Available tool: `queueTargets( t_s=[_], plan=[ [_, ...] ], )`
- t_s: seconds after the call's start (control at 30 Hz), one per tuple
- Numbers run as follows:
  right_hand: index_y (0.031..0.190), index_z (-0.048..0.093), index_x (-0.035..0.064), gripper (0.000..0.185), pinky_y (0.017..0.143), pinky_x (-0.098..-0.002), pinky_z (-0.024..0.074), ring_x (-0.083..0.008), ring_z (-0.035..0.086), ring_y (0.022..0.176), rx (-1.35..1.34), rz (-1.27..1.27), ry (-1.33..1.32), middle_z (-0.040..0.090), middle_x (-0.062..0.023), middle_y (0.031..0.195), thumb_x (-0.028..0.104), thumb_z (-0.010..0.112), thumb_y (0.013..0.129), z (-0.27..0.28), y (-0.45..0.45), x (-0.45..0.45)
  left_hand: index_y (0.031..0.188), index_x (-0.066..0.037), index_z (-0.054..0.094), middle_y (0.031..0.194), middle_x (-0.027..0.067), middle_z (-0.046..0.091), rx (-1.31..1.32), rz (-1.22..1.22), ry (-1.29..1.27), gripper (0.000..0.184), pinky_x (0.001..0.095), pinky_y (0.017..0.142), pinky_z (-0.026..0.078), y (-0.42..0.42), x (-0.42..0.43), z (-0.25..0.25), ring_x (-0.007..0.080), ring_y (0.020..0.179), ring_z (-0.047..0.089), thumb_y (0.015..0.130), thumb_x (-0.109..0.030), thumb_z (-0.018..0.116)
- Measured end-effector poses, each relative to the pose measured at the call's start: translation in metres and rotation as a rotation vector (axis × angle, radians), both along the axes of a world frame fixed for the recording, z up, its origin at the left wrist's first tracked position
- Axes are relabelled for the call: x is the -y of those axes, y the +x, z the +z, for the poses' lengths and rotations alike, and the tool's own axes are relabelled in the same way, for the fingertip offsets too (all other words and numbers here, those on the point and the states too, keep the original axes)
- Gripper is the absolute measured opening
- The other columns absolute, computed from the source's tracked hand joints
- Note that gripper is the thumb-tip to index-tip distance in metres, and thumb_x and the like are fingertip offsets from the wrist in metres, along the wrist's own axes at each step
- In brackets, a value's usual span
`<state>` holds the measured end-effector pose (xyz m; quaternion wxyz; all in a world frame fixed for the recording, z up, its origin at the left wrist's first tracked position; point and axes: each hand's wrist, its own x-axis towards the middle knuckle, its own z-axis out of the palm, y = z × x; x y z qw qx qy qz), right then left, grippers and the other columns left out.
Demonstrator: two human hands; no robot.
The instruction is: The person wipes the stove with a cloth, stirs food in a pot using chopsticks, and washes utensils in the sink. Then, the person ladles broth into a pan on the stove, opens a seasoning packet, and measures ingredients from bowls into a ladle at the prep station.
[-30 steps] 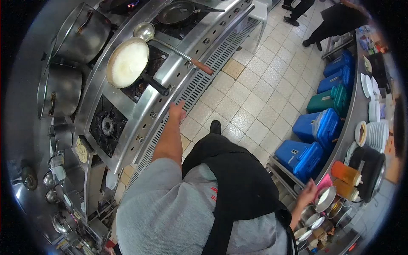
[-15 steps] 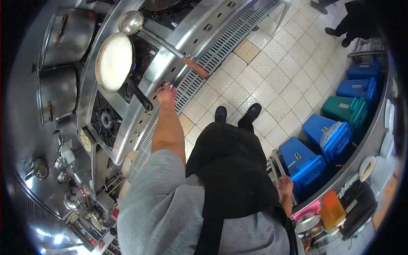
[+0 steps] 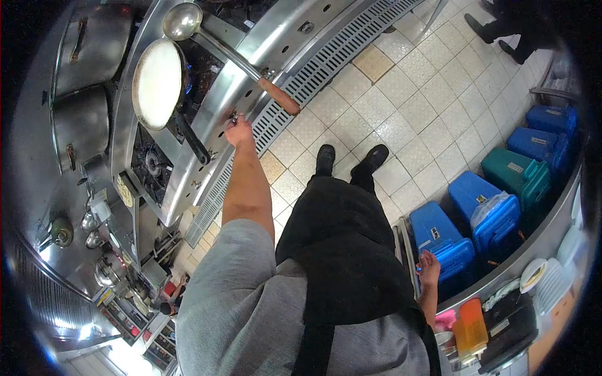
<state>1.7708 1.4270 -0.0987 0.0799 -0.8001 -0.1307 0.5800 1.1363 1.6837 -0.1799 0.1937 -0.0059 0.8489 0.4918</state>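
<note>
My left hand [image 3: 239, 132] is closed on a stove knob [image 3: 234, 117] on the front panel of the steel range [image 3: 216, 125]. Just beyond it, a frying pan [image 3: 158, 84] with a pale white filling sits over a lit burner, and its black handle points toward me. A large ladle [image 3: 182, 21] with a wooden handle lies across the range, its handle end jutting past the front edge. Low at my other side, my right hand [image 3: 429, 268] has curled fingers; a small bluish thing shows at the fingertips, too small to name.
Two big steel pots [image 3: 94, 47] stand behind the burners. A slotted floor grate [image 3: 276, 128] runs along the range. Several lidded blue bins [image 3: 439, 233] and a green bin [image 3: 511, 172] line the right, below a counter with plates. Another person's legs [image 3: 520, 37] show at upper right.
My left hand has moved in to the knob and closed on it. The view has shifted slightly, and the other person's feet have moved.
</note>
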Motion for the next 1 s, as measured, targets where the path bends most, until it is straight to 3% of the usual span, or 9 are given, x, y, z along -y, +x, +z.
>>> queueTargets(
  t_s=[0.1,0.2,0.3,0.37,0.47,0.6,0.67,0.87,1.0],
  plan=[
    [0.111,0.055,0.0033,0.03,0.045,-0.0237,0.0407,-0.0096,0.052,0.058,0.035,0.019,-0.015,0.059,-0.0008,0.086,0.013,0.064,0.084,-0.004,0.001,0.005,0.083,0.007,0.061,0.069,0.011,0.062,-0.041,-0.031,-0.029,0.028,0.0282,0.047,0.047,-0.005,0.002,-0.006,0.0162,0.057,0.058,0.079,-0.02,0.066],
    [0.111,0.055,0.0026,0.029,0.047,-0.0237,0.0417,-0.0099,0.052,0.059,0.031,-0.031,-0.001,0.06,-0.0011,0.087,0.015,0.062,0.086,-0.011,0.003,0.014,0.079,0.005,0.063,0.068,0.0126,0.063,-0.081,-0.029,-0.085,0.027,0.0304,0.052,0.049,-0.005,0.002,-0.004,0.0175,0.057,0.06,0.078,-0.021,0.068],
    [0.112,0.055,0.0036,0.034,0.048,-0.0232,0.0427,-0.0084,0.052,0.06,0.059,0.071,-0.036,0.058,0.0007,0.083,0.021,0.064,0.084,0.002,-0.005,0.003,0.082,0.003,0.065,0.071,0.0147,0.065,-0.457,-0.328,-0.527,0.026,0.0329,0.057,0.05,0.007,-0.003,0.012,0.0193,0.058,0.062,0.076,-0.022,0.069],
    [0.112,0.055,0.0035,0.034,0.048,-0.0234,0.0429,-0.0084,0.053,0.061,0.042,0.063,-0.021,0.058,0.0007,0.083,0.022,0.064,0.085,-0.002,-0.002,0.006,0.085,0.001,0.066,0.078,0.0161,0.067,-0.212,-0.032,-0.385,0.029,0.0354,0.066,0.051,0.016,-0.011,0.022,0.0234,0.067,0.065,0.074,-0.026,0.07],
    [0.112,0.055,0.0039,0.031,0.047,-0.0226,0.0414,-0.0081,0.052,0.06,0.008,0.007,-0.018,0.059,0.0007,0.085,0.018,0.062,0.086,-0.001,-0.006,0.002,0.088,0.0,0.067,0.084,0.0169,0.067,-0.274,-0.02,-0.383,0.034,0.0367,0.073,0.05,-0.006,-0.002,-0.011,0.0274,0.078,0.065,0.073,-0.03,0.07],
    [0.113,0.054,0.0043,0.028,0.045,-0.0209,0.0389,-0.0066,0.049,0.058,-0.036,-0.025,0.004,0.059,0.001,0.085,0.013,0.059,0.087,-0.002,-0.006,0.001,0.09,0.0,0.068,0.089,0.0179,0.067,-0.495,-0.306,-0.678,0.036,0.0378,0.079,0.048,-0.009,0.001,-0.008,0.0305,0.086,0.064,0.073,-0.032,0.071],
    [0.113,0.054,0.0049,0.028,0.045,-0.0211,0.0392,-0.0068,0.05,0.058,-0.025,-0.024,-0.007,0.059,0.0012,0.085,0.013,0.059,0.087,-0.004,-0.007,0.002,0.09,0.0,0.068,0.09,0.0181,0.067,-0.331,-0.099,-0.563,0.036,0.038,0.08,0.049,0.0,-0.006,0.003,0.031,0.086,0.064,0.073,-0.031,0.071],
    [0.114,0.054,0.0049,0.029,0.045,-0.0215,0.0396,-0.0079,0.05,0.057,0.006,-0.027,-0.034,0.059,0.0004,0.086,0.013,0.06,0.086,-0.004,-0.01,0.001,0.09,0.0,0.068,0.089,0.0181,0.067,-0.217,-0.073,-0.476,0.034,0.0378,0.078,0.048,0.022,-0.015,0.034,0.0297,0.084,0.064,0.074,-0.03,0.07],
    [0.114,0.053,0.0038,0.03,0.044,-0.0228,0.0395,-0.008,0.051,0.057,0.015,-0.05,-0.063,0.06,-0.0005,0.087,0.014,0.06,0.086,0.005,-0.019,-0.006,0.09,0.002,0.067,0.087,0.0185,0.067,-0.333,-0.098,-0.56,0.034,0.0374,0.075,0.049,0.009,-0.009,0.011,0.0286,0.081,0.064,0.074,-0.028,0.07]
  ],
)
